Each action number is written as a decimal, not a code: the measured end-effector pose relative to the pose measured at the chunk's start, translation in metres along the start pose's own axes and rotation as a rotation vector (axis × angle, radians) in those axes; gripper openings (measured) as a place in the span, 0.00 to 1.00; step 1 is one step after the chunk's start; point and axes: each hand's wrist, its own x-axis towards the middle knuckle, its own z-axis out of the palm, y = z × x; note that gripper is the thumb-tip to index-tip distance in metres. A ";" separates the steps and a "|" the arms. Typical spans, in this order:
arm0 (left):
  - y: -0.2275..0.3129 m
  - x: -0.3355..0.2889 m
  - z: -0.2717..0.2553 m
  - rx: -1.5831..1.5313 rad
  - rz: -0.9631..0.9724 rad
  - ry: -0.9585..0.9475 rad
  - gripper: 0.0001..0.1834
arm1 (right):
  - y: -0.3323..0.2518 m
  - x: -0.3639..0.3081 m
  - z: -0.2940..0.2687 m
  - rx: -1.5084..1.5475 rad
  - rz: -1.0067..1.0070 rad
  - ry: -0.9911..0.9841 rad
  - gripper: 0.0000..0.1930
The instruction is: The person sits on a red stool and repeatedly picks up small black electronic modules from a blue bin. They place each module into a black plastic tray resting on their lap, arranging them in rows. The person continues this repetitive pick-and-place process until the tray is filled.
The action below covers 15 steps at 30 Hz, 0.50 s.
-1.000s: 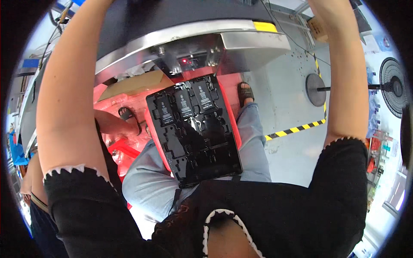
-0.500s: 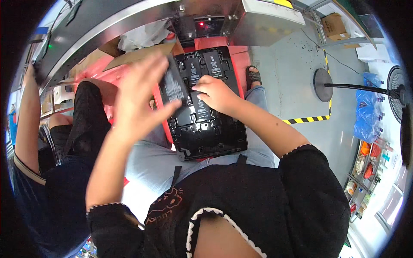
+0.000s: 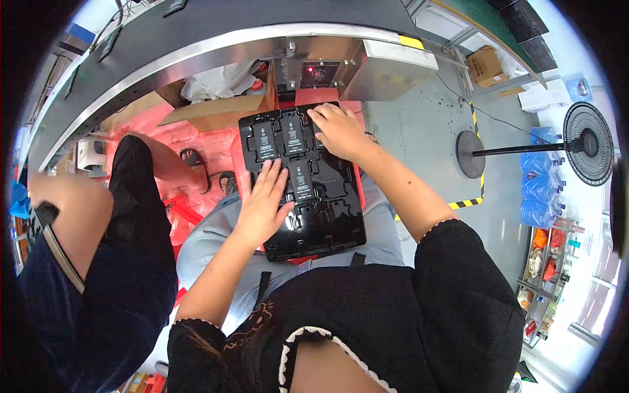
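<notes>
A black moulded tray (image 3: 327, 226) rests on my lap and bears several flat black batteries with pale print. One battery (image 3: 264, 139) lies in the upper-left pocket, a second battery (image 3: 291, 134) beside it, and a third battery (image 3: 301, 180) lower in the middle. My left hand (image 3: 263, 200) lies over the tray's left part, fingers outstretched and the thumb apart, fingertips just below the upper-left battery. My right hand (image 3: 342, 134) rests on the upper-right corner with fingers spread and slightly bent, hiding what lies beneath. Neither hand visibly grips anything.
Ahead runs a metal-edged dark workbench (image 3: 262, 39), with an open cardboard box (image 3: 219, 108) under it. Another person's leg (image 3: 141, 170) and blurred hand (image 3: 72, 190) are at left. A black standing fan (image 3: 586, 144) and blue-wrapped bundles (image 3: 540, 183) stand at right.
The battery that was in my left hand now lies in the tray's upper-left pocket; that hand has let go and come down. My right hand has shifted to the tray's upper-right corner.
</notes>
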 end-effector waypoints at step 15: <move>0.026 0.030 0.016 0.186 0.102 -0.037 0.24 | 0.140 0.122 -0.250 -0.315 -0.243 0.971 0.42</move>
